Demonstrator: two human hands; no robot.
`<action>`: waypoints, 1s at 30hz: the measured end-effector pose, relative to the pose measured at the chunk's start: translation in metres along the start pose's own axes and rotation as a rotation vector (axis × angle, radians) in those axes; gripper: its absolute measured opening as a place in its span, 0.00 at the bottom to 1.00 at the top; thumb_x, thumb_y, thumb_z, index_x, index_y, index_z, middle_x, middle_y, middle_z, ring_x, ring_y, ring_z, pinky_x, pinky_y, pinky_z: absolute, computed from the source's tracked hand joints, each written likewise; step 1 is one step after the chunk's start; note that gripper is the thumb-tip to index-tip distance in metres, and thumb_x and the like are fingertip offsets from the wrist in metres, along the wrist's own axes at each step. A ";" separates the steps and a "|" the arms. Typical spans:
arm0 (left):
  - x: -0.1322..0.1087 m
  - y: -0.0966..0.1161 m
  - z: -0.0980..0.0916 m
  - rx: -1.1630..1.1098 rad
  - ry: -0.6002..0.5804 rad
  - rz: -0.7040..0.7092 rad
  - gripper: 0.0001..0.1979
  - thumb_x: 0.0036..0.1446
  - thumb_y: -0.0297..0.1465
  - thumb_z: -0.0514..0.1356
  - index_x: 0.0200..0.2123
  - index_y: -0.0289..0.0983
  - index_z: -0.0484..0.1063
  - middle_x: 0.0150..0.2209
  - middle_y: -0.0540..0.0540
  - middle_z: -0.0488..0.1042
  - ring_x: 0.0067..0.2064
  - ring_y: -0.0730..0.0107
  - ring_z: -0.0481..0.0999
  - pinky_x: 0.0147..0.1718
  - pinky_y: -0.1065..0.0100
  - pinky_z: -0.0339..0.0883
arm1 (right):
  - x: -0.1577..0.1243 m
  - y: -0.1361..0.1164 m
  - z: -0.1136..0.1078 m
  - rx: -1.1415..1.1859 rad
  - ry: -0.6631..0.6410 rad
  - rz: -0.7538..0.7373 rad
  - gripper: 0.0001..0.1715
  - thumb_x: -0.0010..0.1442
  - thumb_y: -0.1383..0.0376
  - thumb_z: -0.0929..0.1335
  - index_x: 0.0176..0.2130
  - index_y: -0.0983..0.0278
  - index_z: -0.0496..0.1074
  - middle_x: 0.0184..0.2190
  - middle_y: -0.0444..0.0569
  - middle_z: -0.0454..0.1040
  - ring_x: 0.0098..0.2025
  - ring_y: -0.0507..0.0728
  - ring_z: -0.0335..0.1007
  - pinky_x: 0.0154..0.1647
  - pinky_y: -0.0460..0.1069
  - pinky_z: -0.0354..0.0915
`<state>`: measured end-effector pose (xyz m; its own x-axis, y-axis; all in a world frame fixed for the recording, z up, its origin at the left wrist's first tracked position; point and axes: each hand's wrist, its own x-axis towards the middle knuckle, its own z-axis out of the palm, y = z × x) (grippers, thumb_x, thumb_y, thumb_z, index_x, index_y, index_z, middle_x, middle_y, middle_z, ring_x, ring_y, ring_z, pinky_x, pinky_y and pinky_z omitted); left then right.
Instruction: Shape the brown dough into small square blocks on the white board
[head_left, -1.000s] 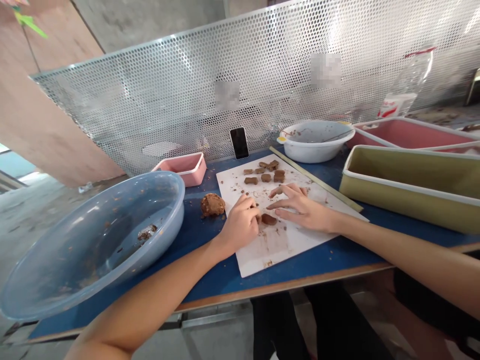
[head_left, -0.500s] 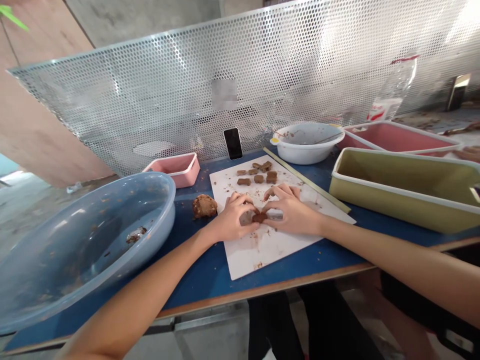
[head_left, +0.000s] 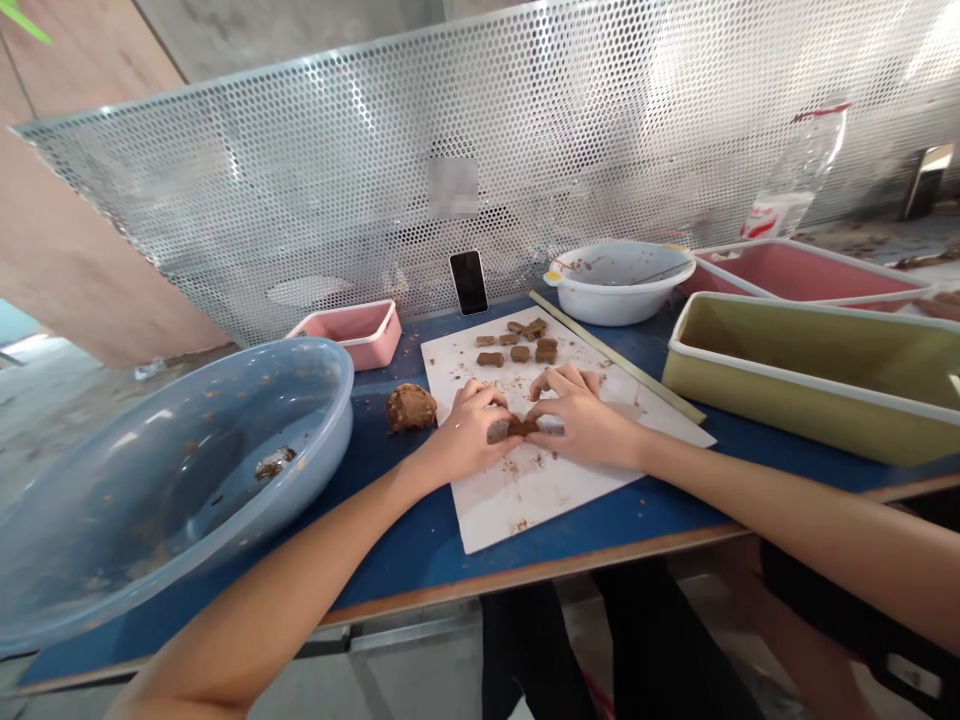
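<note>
Between my hands, on a white board point(head_left: 495, 520), is a small brown clay piece point(head_left: 523, 427). My left hand point(head_left: 472, 430) pinches its left end with thumb and forefinger. Curled around the right end are the thumb and forefinger of my right hand point(head_left: 574, 420). Farther back on the board lie several small shaped clay pieces point(head_left: 490, 359), some stacked on one another. A bigger rough clay lump point(head_left: 411, 407) sits left of the board, close to my left wrist. Clay crumbs are scattered over the board.
A big blue basin point(head_left: 315, 500) stands at left, with a small pink tub point(head_left: 382, 340) behind it. Along the board's right edge lies a pale strip point(head_left: 622, 360). A white basin point(head_left: 615, 305), green trough point(head_left: 787, 400) and pink trough point(head_left: 817, 270) stand right. A phone point(head_left: 469, 282) leans against the perforated panel point(head_left: 337, 200).
Both hands keep their pinch on the clay piece, with only a slight shift of the fingers. The whole view has moved a little.
</note>
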<state>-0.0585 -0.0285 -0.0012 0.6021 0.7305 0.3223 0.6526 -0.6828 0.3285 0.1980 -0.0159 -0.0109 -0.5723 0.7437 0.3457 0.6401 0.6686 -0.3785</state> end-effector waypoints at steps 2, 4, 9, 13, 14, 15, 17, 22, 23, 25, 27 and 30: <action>0.000 -0.001 0.003 0.010 0.020 0.003 0.06 0.70 0.37 0.72 0.43 0.40 0.86 0.51 0.41 0.78 0.59 0.49 0.71 0.65 0.48 0.70 | 0.000 0.001 0.002 -0.007 0.013 -0.011 0.12 0.71 0.52 0.77 0.40 0.55 0.88 0.55 0.55 0.77 0.62 0.71 0.65 0.61 0.69 0.58; -0.001 -0.004 0.007 0.015 0.044 0.000 0.07 0.71 0.37 0.72 0.44 0.40 0.86 0.50 0.41 0.78 0.59 0.48 0.71 0.63 0.48 0.70 | -0.001 0.003 0.004 -0.022 0.035 -0.035 0.13 0.74 0.52 0.75 0.41 0.56 0.88 0.54 0.56 0.77 0.61 0.70 0.65 0.60 0.67 0.58; 0.000 -0.012 0.009 0.019 0.090 0.006 0.10 0.72 0.41 0.72 0.48 0.41 0.86 0.52 0.40 0.79 0.58 0.47 0.72 0.63 0.46 0.71 | 0.000 0.010 0.003 -0.051 0.082 -0.072 0.18 0.75 0.48 0.74 0.42 0.56 0.88 0.53 0.57 0.77 0.60 0.71 0.66 0.59 0.67 0.59; -0.001 -0.013 0.007 -0.009 0.171 -0.007 0.10 0.76 0.38 0.65 0.52 0.42 0.86 0.51 0.41 0.79 0.59 0.48 0.73 0.64 0.45 0.71 | 0.002 0.014 0.000 -0.075 0.061 -0.069 0.18 0.73 0.46 0.75 0.44 0.56 0.88 0.55 0.57 0.76 0.61 0.72 0.65 0.59 0.67 0.60; -0.001 -0.012 0.007 -0.009 0.194 -0.017 0.10 0.76 0.34 0.63 0.52 0.42 0.85 0.51 0.41 0.79 0.59 0.49 0.73 0.65 0.46 0.71 | 0.003 0.014 0.000 -0.080 0.055 -0.073 0.18 0.73 0.47 0.75 0.44 0.55 0.88 0.55 0.57 0.76 0.61 0.72 0.65 0.59 0.66 0.60; -0.001 -0.012 0.007 -0.007 0.210 -0.027 0.11 0.76 0.31 0.61 0.51 0.42 0.85 0.52 0.41 0.79 0.59 0.49 0.73 0.65 0.46 0.71 | 0.003 0.014 0.000 -0.083 0.050 -0.079 0.17 0.73 0.48 0.75 0.44 0.56 0.88 0.55 0.57 0.76 0.61 0.72 0.65 0.59 0.66 0.60; -0.002 -0.010 0.007 0.003 0.218 -0.038 0.13 0.72 0.25 0.59 0.49 0.41 0.84 0.52 0.41 0.79 0.59 0.50 0.73 0.64 0.46 0.71 | 0.004 0.012 0.002 -0.086 0.047 -0.093 0.16 0.73 0.49 0.75 0.43 0.57 0.88 0.56 0.57 0.77 0.61 0.71 0.65 0.58 0.66 0.59; -0.003 -0.007 0.008 0.018 0.171 -0.019 0.10 0.70 0.27 0.63 0.49 0.39 0.84 0.52 0.40 0.79 0.60 0.47 0.72 0.64 0.45 0.71 | 0.003 0.012 0.002 -0.088 0.052 -0.117 0.19 0.77 0.49 0.72 0.45 0.58 0.87 0.55 0.58 0.77 0.60 0.71 0.65 0.59 0.67 0.59; -0.004 -0.007 0.008 0.019 0.167 -0.017 0.10 0.70 0.27 0.63 0.50 0.39 0.83 0.53 0.40 0.79 0.60 0.47 0.72 0.65 0.45 0.71 | 0.001 0.013 0.000 -0.090 0.057 -0.120 0.20 0.77 0.48 0.71 0.48 0.58 0.87 0.56 0.59 0.76 0.60 0.71 0.65 0.59 0.67 0.60; -0.004 -0.007 0.009 0.022 0.173 -0.028 0.12 0.68 0.24 0.61 0.49 0.39 0.83 0.52 0.40 0.79 0.60 0.48 0.72 0.65 0.46 0.70 | -0.002 0.014 -0.004 -0.094 0.046 -0.155 0.21 0.78 0.49 0.70 0.57 0.57 0.86 0.58 0.60 0.75 0.61 0.71 0.65 0.59 0.67 0.61; -0.003 -0.009 0.010 0.021 0.195 -0.063 0.15 0.67 0.21 0.58 0.48 0.40 0.83 0.52 0.41 0.79 0.60 0.49 0.72 0.65 0.47 0.70 | -0.005 0.015 -0.008 -0.106 -0.007 -0.255 0.24 0.79 0.52 0.69 0.66 0.54 0.83 0.60 0.60 0.74 0.62 0.71 0.65 0.61 0.67 0.62; -0.003 -0.012 0.011 0.006 0.235 -0.115 0.17 0.67 0.20 0.57 0.49 0.40 0.83 0.50 0.42 0.79 0.58 0.50 0.73 0.65 0.47 0.71 | -0.008 0.015 -0.013 -0.172 -0.066 -0.391 0.26 0.81 0.55 0.66 0.70 0.54 0.80 0.64 0.62 0.72 0.65 0.73 0.63 0.63 0.69 0.62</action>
<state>-0.0630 -0.0218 -0.0157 0.4005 0.7801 0.4806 0.7137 -0.5945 0.3703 0.2186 -0.0124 -0.0084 -0.8167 0.4367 0.3772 0.4414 0.8938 -0.0790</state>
